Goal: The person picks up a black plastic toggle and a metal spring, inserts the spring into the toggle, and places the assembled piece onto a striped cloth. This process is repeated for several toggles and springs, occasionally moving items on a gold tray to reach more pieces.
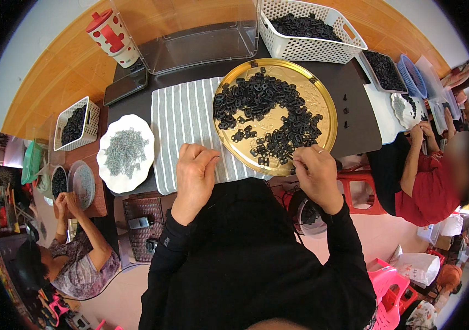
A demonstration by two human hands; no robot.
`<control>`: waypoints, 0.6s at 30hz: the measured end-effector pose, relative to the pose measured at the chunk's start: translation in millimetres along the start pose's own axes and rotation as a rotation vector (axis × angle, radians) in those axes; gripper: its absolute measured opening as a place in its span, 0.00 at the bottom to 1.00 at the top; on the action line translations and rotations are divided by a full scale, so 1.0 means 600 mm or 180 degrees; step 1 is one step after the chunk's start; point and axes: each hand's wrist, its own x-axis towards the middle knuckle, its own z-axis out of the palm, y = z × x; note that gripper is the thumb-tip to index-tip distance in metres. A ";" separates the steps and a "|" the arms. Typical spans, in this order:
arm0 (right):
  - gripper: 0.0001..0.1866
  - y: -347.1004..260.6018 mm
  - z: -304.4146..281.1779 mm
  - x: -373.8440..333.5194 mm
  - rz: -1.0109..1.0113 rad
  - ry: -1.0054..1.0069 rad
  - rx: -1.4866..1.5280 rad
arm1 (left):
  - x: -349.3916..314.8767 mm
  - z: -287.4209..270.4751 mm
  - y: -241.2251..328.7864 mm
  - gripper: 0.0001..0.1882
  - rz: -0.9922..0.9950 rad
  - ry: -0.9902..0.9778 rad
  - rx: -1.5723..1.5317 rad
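Note:
A round gold tray (330, 110) holds a heap of small black plastic parts (262, 93), with several spread toward its near edge. Over that near right rim is my right hand (318, 175), its thumb and forefinger pinched on a small black plastic part, mostly hidden by the fingers. My left hand (195, 173) is over the near edge of a grey-and-white striped cloth (182, 121), left of the tray. Its fingers are curled and pinched; a tiny dark tip shows at them, too small to name. Left of the cloth, a white scalloped plate (104, 165) carries small silvery metal pieces (127, 151).
White baskets of black parts stand at the back (311, 49) and left (87, 132). A clear plastic box (201, 52), dark phone-like slab (126, 87) and polka-dot tumbler (112, 41) are behind the cloth. Several loose black pieces (346, 110) lie right of the tray. Co-workers sit on both sides.

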 end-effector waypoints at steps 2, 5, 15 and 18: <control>0.10 -0.003 0.008 0.002 -0.0015 -0.0158 -0.0450 | -0.003 0.007 -0.007 0.06 -0.0006 0.0162 0.0172; 0.11 -0.012 0.013 0.007 -0.0224 -0.0290 -0.0899 | -0.005 0.009 -0.008 0.07 0.0024 0.0309 0.0312; 0.09 0.010 -0.004 0.047 0.0059 -0.0186 -0.0364 | -0.010 0.007 -0.019 0.09 0.0064 0.0394 0.0143; 0.09 0.070 -0.055 0.063 0.0963 0.0671 -0.0039 | -0.016 0.007 -0.024 0.09 0.0049 0.0414 0.0134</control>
